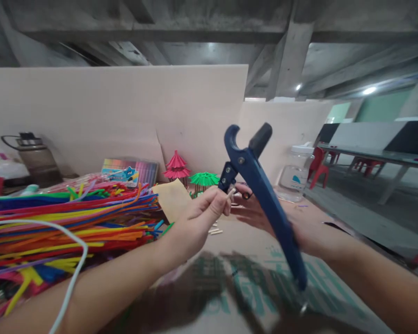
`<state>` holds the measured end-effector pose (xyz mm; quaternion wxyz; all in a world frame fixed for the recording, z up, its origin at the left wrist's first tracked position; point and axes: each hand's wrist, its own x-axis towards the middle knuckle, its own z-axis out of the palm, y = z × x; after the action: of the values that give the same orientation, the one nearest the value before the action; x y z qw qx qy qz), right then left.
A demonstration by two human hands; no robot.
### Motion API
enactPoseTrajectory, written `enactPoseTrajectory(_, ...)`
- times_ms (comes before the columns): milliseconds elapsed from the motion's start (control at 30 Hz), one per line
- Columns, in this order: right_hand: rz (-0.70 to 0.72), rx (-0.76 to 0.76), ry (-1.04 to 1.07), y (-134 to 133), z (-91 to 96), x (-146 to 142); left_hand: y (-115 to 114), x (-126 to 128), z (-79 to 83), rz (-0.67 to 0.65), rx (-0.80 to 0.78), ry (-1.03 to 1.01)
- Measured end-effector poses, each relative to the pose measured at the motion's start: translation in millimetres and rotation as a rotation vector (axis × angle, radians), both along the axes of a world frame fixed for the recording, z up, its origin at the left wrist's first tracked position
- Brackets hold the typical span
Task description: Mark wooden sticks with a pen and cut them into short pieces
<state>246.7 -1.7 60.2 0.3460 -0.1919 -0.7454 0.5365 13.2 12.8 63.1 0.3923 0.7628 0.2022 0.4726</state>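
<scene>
My left hand (pixel 209 204) is closed in a pinch on a short, pale wooden stick (pixel 231 192), whose end pokes out between thumb and fingertips. In my right hand (pixel 285 218) is a blue hand cutter (pixel 266 197), held upright and tilted, with its long handle crossing in front of the palm. The cutter's hooked end points up, and its dark metal plate touches or nearly touches the left fingertips. The right fingers are partly hidden behind the handle. Several short cut sticks (pixel 216 231) lie on the cardboard below.
Bundles of coloured pipe cleaners (pixel 73 218) fill the left side, with a white cable (pixel 77 273) over them. Behind stand a marker set (pixel 132 170), a red paper umbrella stack (pixel 176 166), a green paper umbrella (pixel 205 178), a bottle (pixel 37 157) and a clear jar (pixel 294 176).
</scene>
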Motion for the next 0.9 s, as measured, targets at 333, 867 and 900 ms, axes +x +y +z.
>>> enactPoseTrajectory(333, -0.122, -0.075, 0.042, 0.5, -32.1, -34.1, -14.3, 20.3, -21.8, -0.137, -0.187, 0.014)
enactPoseTrajectory(867, -0.946, 0.577, -0.452, 2.0, -6.2, 10.2, -22.8, -16.3, 31.8, 0.132, 0.033, 0.131)
enactPoseTrajectory(900, -0.928, 0.63, -0.467, 1.1, -8.5, 8.4, -23.9, -16.5, 30.4, 0.148, 0.043, 0.158)
